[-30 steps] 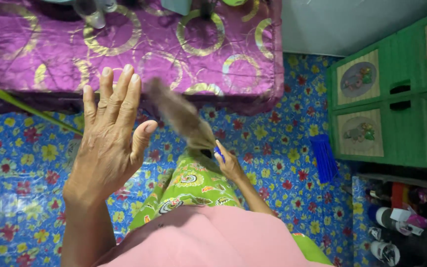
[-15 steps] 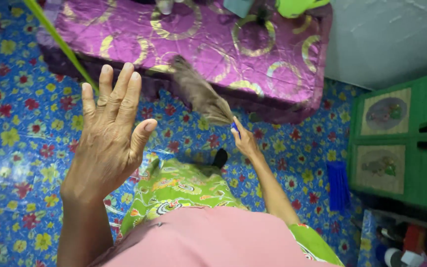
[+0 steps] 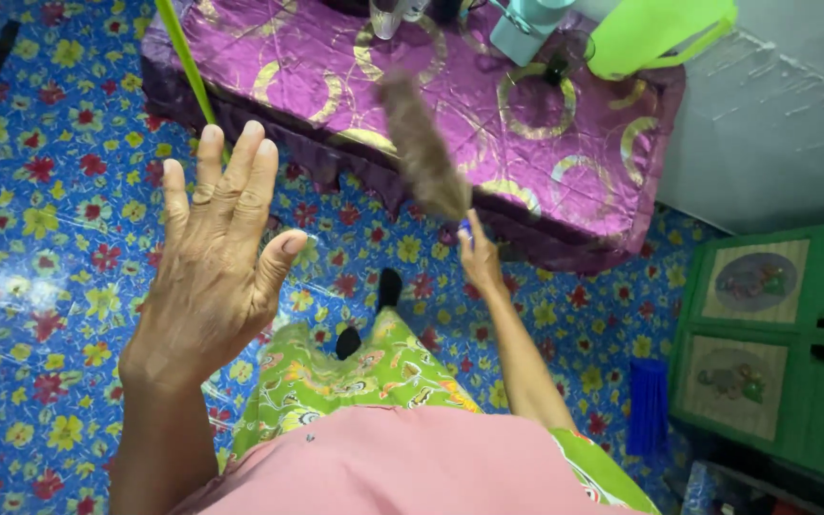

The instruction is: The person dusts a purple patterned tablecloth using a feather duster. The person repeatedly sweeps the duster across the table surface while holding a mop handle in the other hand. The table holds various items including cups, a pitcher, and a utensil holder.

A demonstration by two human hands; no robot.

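The left hand point(image 3: 216, 262) is raised in the air, its 5 fingers spread wide, touching nothing. The right hand point(image 3: 478, 257) is closed around the handle of a brown duster point(image 3: 422, 143) (blurred), whose head is over the purple table point(image 3: 574, 181).

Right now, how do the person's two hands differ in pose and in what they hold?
The left hand is raised, open and empty, fingers spread, back toward the camera; the right hand is closed around the handle of a brown feather duster. The left hand is over the flowered floor; the right hand reaches toward the purple-covered table. Both are bare.
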